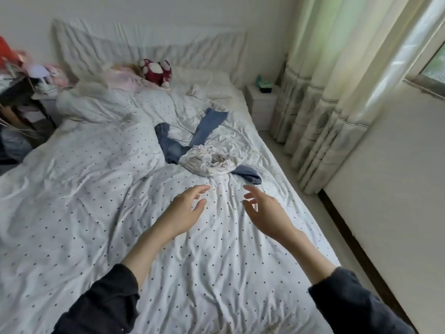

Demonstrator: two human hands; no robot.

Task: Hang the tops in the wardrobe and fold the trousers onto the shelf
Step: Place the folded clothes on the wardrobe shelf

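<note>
Two hands reach out over the bed (96,213), both released with fingers spread and holding nothing: the left hand (185,208) at centre frame, the right hand (262,210) just beside it. Beyond the fingertips, above centre, the jeans (207,126) sprawl across the duvet with a white top (212,160) heaped over their middle, likely dropped there for sorting. Neither garment is touched yet. Open bedding lies between hands and heap. At right the mattress edge falls to a narrow floor strip beside the curtain (325,112).
</note>
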